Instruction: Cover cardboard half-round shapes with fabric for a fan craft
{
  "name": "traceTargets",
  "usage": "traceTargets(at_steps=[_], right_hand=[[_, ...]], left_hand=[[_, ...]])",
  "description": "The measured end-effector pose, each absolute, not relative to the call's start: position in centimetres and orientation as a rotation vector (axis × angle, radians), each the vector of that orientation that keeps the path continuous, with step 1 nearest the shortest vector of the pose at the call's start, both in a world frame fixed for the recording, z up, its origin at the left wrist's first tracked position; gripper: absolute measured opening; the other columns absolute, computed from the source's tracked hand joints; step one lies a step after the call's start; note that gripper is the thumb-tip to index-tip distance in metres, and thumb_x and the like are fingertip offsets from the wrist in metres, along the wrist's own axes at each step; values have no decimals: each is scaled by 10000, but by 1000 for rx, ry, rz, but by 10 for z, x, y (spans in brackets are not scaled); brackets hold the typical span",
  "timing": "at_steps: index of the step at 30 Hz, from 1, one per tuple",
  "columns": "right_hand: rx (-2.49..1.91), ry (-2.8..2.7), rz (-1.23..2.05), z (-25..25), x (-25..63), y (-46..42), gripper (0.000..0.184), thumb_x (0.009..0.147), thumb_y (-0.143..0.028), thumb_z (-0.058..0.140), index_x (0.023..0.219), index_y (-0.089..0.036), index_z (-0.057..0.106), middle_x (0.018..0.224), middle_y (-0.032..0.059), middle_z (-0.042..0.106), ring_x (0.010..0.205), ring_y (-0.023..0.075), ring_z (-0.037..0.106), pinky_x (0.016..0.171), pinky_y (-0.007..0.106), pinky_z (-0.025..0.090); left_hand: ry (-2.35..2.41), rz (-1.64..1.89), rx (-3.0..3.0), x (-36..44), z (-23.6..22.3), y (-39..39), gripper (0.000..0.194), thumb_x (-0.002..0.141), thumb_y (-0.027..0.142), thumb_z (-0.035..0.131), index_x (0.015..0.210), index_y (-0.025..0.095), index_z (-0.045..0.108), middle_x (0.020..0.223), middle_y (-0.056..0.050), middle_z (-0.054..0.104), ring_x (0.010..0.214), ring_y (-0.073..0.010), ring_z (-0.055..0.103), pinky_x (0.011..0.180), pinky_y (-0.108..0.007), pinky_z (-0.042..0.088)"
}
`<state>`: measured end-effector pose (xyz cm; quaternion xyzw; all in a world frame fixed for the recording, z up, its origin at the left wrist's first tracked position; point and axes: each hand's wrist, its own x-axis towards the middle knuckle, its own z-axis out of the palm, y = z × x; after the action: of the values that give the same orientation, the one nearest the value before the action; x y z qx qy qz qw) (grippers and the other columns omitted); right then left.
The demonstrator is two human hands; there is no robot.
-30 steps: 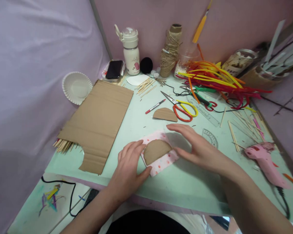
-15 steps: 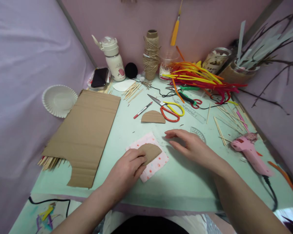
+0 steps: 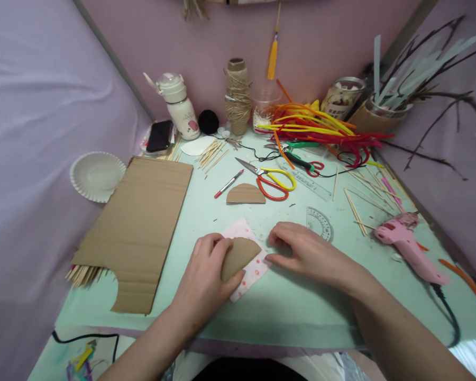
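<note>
A brown cardboard half-circle lies on a square of pink patterned cloth near the table's front. My left hand is closed around the left part of the half-circle, fingers at its upper edge and thumb along its lower edge. At the cloth's right corner is my right hand, its thumb and bent fingers apart and nothing visible between them. Whether its thumb touches the cloth I cannot tell. Behind the cloth lies a second cardboard half-circle, beside scissors with one red and one yellow handle.
To the left lies a large cardboard sheet by a paper plate. A pen, a protractor and a ruler lie farther back. On the right are thin sticks and a pink glue gun.
My left hand has shifted its hold, its thumb now along the half-circle's lower edge. My right hand has come down and nearer to the cloth. The view has tilted slightly.
</note>
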<state>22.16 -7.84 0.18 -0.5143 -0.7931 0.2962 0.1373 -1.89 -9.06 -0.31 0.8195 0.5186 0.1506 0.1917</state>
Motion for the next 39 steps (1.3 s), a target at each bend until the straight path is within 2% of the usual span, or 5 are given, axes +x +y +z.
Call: traceTargets(at_steps=[9,19,28,35,39], right_hand=[[-1536,-2439,759,0,209,-83,132,800,-233,671,765,-195,549,822,29,598,807,205,571,758,355,383],[-1576,-2415,801,-3,221,-80,50,826,-171,618,834,-190,572,877,35,599,859,208,567,799,367,365],[-1575,-2430,771,-4,223,-80,17,838,-174,603,840,-189,595,860,41,603,836,212,576,786,372,376],[-1508,-2331,687,1,217,-84,84,872,-263,625,890,-197,575,902,45,598,874,226,572,795,384,398],[-1466,-2315,682,-1,208,-89,118,872,-283,620,936,-200,566,952,59,594,880,233,568,759,372,433]], left_hand=[[1423,364,2424,-19,4,-79,437,768,166,625,1175,198,469,1169,-111,581,1094,-292,522,927,-485,443],[835,61,2419,-24,23,-47,515,745,14,475,1220,215,470,1211,-82,593,1185,-244,509,993,-435,416],[816,129,2473,-40,29,-39,620,795,2,464,1374,211,393,1427,-103,491,1365,-226,393,1107,-428,370],[1031,260,2481,-55,17,-71,317,876,114,522,1177,206,555,1221,-100,579,1149,-226,540,973,-392,472],[1481,416,2286,-68,1,-82,186,892,216,531,1073,185,563,1090,-96,603,1032,-227,580,893,-397,494]])
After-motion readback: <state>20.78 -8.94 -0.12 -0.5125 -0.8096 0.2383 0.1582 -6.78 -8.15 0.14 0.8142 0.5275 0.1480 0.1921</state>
